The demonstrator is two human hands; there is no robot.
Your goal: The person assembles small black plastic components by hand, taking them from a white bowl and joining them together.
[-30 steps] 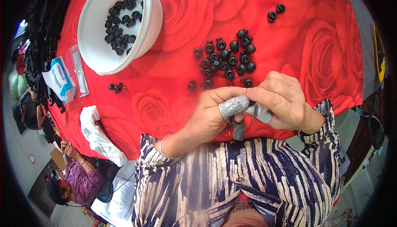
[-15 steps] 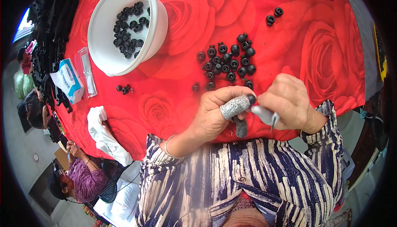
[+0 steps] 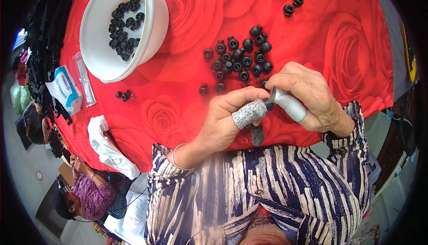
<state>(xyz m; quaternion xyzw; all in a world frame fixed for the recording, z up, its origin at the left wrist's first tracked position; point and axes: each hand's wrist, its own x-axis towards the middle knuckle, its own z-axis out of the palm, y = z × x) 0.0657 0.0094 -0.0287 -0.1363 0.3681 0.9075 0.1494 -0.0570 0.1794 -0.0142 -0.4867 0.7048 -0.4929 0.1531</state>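
Observation:
My left hand (image 3: 223, 118) pinches a small black round cord lock (image 3: 269, 106), mostly hidden by the fingertips. Grey speckled sleeves cover two of its fingers. Closed round a small metal blade (image 3: 272, 95), my right hand (image 3: 312, 94) meets the left at the cord lock. The blade's tip is at the piece; whether it cuts in, I cannot tell. A pale cover wraps one right finger. Just beyond both hands lies a loose cluster of black cord locks (image 3: 246, 61), many with their holes showing.
A white bowl (image 3: 157, 28) holding more cord locks stands far left on the red rose-patterned cloth (image 3: 187, 66). Left lie a few small dark pieces (image 3: 125, 95), a tissue pack (image 3: 67, 91), a clear plastic case (image 3: 87, 84) and white cloth (image 3: 109, 149). Another person (image 3: 91, 193) sits lower left.
My right hand has turned and lifted, bringing the blade from below the hands up to the cord lock. My left hand still pinches the piece. The whole view has shifted slightly.

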